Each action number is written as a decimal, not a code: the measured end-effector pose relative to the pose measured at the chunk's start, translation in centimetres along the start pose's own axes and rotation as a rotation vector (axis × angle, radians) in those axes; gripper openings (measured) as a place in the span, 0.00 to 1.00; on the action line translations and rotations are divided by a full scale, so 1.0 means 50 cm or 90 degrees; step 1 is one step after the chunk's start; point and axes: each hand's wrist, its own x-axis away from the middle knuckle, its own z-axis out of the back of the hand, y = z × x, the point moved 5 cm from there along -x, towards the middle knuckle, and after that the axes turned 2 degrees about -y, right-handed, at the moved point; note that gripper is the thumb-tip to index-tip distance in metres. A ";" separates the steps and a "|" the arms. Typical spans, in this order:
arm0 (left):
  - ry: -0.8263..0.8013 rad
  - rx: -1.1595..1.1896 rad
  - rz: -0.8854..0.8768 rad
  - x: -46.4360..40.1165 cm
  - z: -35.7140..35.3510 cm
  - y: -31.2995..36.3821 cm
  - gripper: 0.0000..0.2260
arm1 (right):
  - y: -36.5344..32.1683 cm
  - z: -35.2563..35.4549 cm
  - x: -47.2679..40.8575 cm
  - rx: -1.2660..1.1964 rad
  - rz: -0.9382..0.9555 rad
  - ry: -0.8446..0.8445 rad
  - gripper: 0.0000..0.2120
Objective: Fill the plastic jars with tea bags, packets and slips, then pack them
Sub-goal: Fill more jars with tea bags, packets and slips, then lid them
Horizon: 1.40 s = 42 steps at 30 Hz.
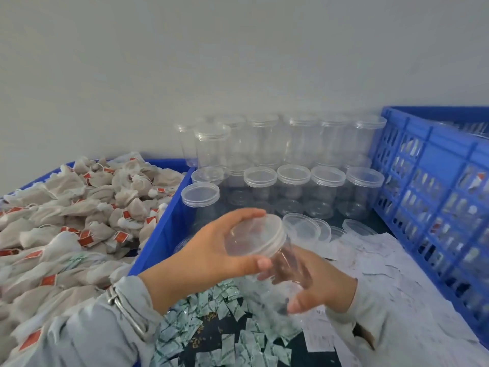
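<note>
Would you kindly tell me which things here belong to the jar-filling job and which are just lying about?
Job:
held jar
its lid
tea bags
packets
slips
stacked jars
crate

Lying about:
loose lids
bracelet

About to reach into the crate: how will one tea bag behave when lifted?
A tea bag probably lifts light and floppy, its fabric crumpled. The tagged strings look tangled through the pile, so neighbours may come up too.

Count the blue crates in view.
2: the left crate, heaped with tea bags; the right crate, slatted, beside the lidded jars. Others may sit outside the frame.
</note>
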 end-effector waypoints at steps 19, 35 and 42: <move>0.135 -0.248 0.192 -0.024 -0.039 -0.071 0.51 | 0.031 0.008 0.036 0.672 0.241 0.605 0.46; 0.011 0.313 0.413 -0.004 -0.066 -0.078 0.37 | 0.027 0.011 0.045 0.836 0.325 0.691 0.35; -0.049 0.488 0.498 0.002 -0.077 -0.086 0.41 | 0.027 0.008 0.044 0.840 0.350 0.717 0.33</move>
